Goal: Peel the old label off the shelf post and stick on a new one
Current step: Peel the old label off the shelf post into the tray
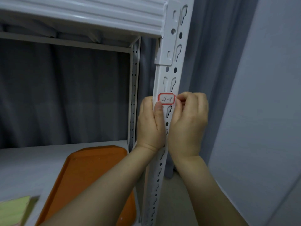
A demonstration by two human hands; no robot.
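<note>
I am looking into what is reading as a storage room: white boltless metal racking (81,15) is filling the view, its slotted shelf post (169,75) carrying a hand-numbered, red-bordered label (166,99). Grey curtains (65,95) are hanging behind, and an orange tray (91,173) is lying on the lower shelf (32,160) near its right edge.

White metal shelf unit (81,15), slotted shelf post (169,75) at centre. Lower shelf board (32,160) carries an orange tray (91,173), lying flat, and a blurred pale-green item (13,207) at lower left.
</note>
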